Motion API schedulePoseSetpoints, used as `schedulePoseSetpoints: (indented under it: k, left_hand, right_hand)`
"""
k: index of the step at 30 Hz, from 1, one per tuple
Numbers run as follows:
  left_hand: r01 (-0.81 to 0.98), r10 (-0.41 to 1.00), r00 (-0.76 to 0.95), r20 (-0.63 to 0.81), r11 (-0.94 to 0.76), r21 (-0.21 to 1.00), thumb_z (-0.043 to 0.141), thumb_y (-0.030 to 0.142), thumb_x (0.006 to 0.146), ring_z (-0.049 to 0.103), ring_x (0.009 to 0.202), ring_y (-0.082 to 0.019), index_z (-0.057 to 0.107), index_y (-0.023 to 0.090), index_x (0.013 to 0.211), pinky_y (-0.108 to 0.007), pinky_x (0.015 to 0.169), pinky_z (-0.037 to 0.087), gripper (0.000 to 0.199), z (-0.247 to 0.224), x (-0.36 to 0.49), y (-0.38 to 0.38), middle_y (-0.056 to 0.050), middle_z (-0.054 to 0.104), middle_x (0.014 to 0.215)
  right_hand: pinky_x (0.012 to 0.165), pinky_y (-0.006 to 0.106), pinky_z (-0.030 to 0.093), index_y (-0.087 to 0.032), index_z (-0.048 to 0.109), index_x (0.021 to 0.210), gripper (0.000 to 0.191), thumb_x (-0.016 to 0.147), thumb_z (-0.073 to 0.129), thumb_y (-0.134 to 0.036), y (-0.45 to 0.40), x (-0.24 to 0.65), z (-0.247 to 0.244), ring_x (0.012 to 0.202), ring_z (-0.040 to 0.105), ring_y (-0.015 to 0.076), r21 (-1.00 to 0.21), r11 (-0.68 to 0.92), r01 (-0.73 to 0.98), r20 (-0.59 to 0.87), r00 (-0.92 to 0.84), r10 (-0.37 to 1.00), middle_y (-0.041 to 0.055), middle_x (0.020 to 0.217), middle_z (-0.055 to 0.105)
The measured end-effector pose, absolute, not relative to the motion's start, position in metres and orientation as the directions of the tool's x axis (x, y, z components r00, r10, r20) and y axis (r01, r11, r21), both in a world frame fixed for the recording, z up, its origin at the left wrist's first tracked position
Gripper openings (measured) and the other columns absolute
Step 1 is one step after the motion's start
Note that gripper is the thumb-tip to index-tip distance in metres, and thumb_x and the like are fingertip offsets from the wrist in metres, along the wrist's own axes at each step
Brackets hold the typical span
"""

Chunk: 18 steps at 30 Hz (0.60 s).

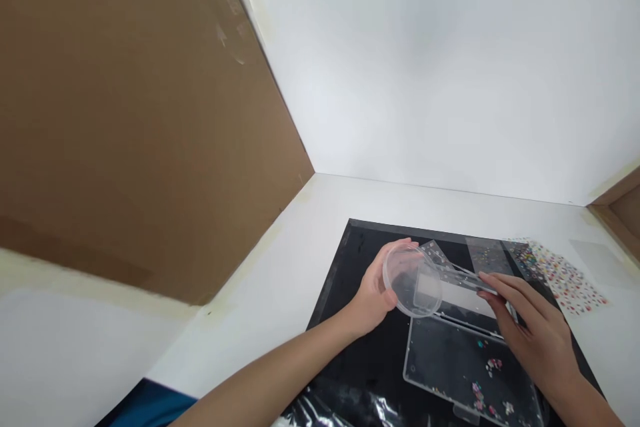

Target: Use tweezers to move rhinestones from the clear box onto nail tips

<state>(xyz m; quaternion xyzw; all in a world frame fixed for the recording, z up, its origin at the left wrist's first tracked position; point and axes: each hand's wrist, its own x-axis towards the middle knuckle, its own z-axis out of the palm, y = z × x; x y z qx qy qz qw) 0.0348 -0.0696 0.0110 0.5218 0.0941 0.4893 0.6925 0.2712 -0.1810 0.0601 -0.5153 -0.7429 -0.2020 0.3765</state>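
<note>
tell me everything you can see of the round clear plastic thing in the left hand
The round clear plastic container is shallow and see-through, with a smooth rim; it could be a lid, and nothing shows inside it. The left hand grips it by the edge, tilted, above a black mat. From this view it overlaps a clear plastic strip, though whether they touch cannot be told.

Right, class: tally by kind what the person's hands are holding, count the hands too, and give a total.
Hands, left hand and right hand: 2
Round clear plastic dish: 1
Clear plastic strip: 1
Total: 4
</note>
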Motion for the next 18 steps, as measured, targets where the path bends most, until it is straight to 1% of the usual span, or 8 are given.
schedulePoseSetpoints:
  k: [4,11,18]
  left_hand:
    - [-0.528,0.753,0.554,0.356,-0.013,0.849,0.085,0.075,0.07,0.063,0.13,-0.036,0.062,0.028,0.142,-0.052,0.113,0.049,0.089,0.0126,0.0317,-0.0727,-0.015,0.064,0.141]
    - [-0.476,0.721,0.594,0.358,-0.044,0.878,0.082,0.077,0.072,0.063,0.128,-0.035,0.057,0.025,0.143,-0.051,0.113,0.047,0.092,0.0131,0.0287,-0.0744,-0.016,0.066,0.136]
    - [-0.456,0.683,0.634,0.362,-0.048,0.889,0.084,0.073,0.073,0.062,0.126,-0.032,0.055,0.027,0.143,-0.047,0.112,0.045,0.089,0.0154,0.0266,-0.0742,-0.014,0.065,0.134]
  right_hand:
    - [0.086,0.024,0.061,-0.023,0.072,0.125,0.028,0.099,0.066,-0.014,-0.1798,0.2744,0.0581,0.086,0.077,0.0144,-0.11,0.369,0.923,0.77,-0.156,0.619,0.0036,0.103,0.079]
    - [0.084,0.025,0.062,-0.025,0.069,0.129,0.029,0.102,0.063,-0.016,-0.1796,0.2761,0.0578,0.085,0.077,0.0145,-0.104,0.356,0.928,0.759,-0.157,0.632,0.0027,0.102,0.079]
    - [0.085,0.025,0.062,-0.023,0.069,0.128,0.029,0.101,0.065,-0.015,-0.1808,0.2756,0.058,0.086,0.077,0.0148,-0.065,0.339,0.938,0.769,-0.17,0.616,0.0042,0.102,0.079]
